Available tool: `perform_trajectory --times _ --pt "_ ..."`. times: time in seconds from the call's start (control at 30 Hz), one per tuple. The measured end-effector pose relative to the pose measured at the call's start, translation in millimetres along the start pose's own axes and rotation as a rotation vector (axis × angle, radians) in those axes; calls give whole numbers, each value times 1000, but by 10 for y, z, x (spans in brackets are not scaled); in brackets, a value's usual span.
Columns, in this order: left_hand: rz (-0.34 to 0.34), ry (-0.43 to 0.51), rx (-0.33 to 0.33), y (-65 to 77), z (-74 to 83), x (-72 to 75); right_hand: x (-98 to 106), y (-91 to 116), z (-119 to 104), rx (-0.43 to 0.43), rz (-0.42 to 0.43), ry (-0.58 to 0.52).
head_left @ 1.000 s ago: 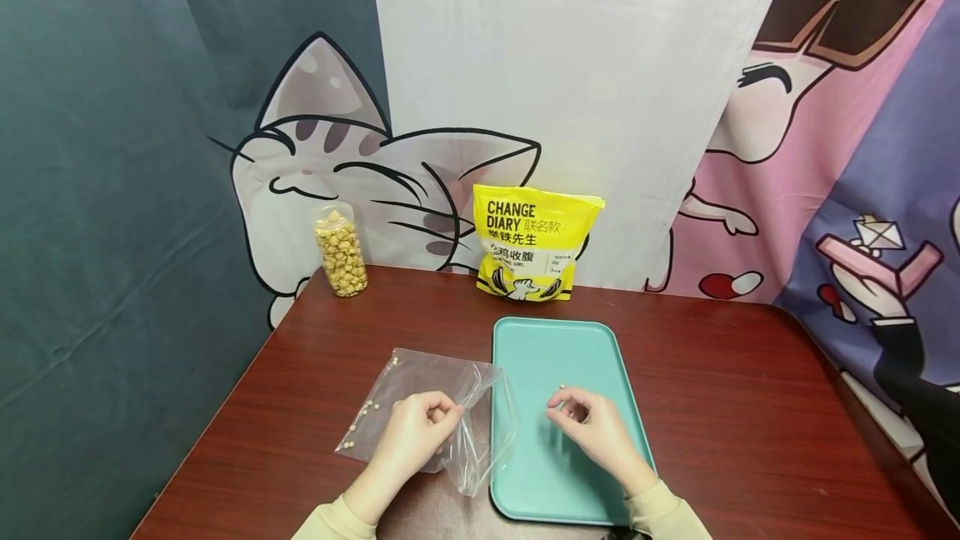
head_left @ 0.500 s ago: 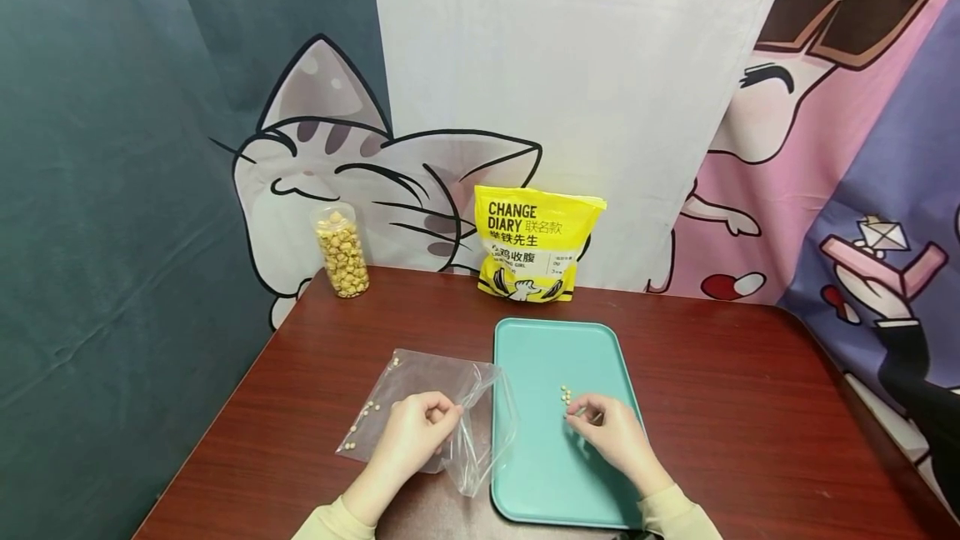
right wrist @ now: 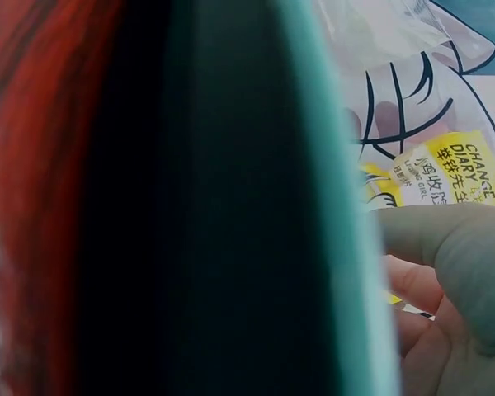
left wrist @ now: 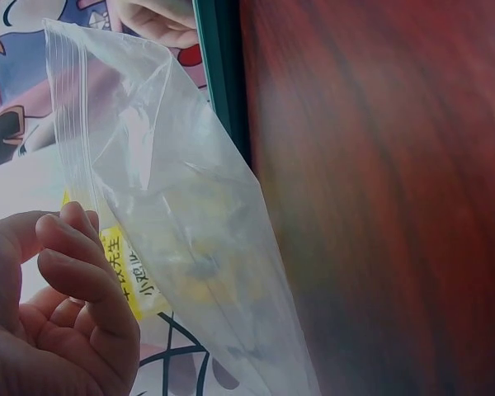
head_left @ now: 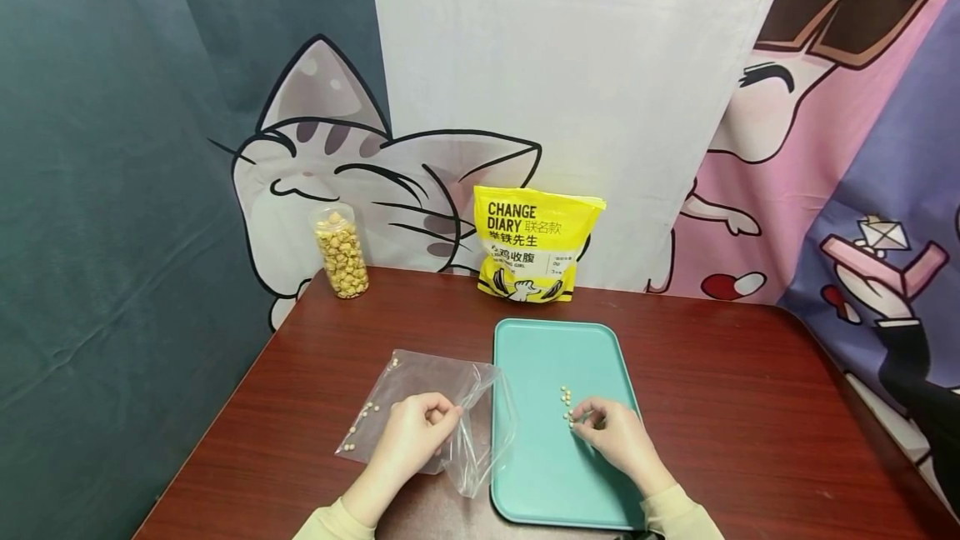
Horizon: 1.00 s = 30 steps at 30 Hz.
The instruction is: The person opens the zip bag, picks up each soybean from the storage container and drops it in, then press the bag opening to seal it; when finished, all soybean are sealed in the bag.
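Note:
A clear plastic zip bag [head_left: 442,369] lies on the table and laps over the tray's left edge. My left hand [head_left: 420,427] pinches it near its mouth, and its ribbed zip strip stands up in the left wrist view. Several small pale round pellets [head_left: 351,447] show along the bag's left side. On the turquoise tray [head_left: 536,473], more pellets [head_left: 567,393] lie in a loose cluster. My right hand [head_left: 615,436] is low over the tray, thumb and index finger curled together at a pellet [head_left: 572,425] by the cluster's near end.
At the back left of the dark red wooden table [head_left: 712,407] stands a clear jar of popcorn [head_left: 344,261]. A yellow snack pouch [head_left: 525,244] stands upright behind the tray. Printed cloth [head_left: 585,65] hangs along the table's back and left.
My right hand has moved slightly right and toward me over the tray, and more pellets show by its fingertips. The left hand and the bag keep their places.

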<state>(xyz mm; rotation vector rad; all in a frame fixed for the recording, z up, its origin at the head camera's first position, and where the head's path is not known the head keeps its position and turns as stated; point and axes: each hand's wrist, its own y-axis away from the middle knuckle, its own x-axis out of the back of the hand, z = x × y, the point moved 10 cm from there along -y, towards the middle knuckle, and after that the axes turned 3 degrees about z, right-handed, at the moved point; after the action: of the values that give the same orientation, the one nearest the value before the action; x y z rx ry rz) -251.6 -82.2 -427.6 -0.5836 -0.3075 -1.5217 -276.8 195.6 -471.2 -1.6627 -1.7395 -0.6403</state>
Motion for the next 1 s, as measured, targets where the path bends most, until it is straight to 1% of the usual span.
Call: perform_trajectory --times 0.27,0.43,0.77,1.0 --pt "7 -2 1 2 -4 12 -7 -10 14 -48 18 34" --pt "8 1 2 5 -6 16 -29 -20 32 -64 19 59" --pt "3 3 4 4 -17 16 -44 -37 31 -74 23 89" --pt "-1 2 3 6 -20 14 -38 -29 17 -62 31 111"
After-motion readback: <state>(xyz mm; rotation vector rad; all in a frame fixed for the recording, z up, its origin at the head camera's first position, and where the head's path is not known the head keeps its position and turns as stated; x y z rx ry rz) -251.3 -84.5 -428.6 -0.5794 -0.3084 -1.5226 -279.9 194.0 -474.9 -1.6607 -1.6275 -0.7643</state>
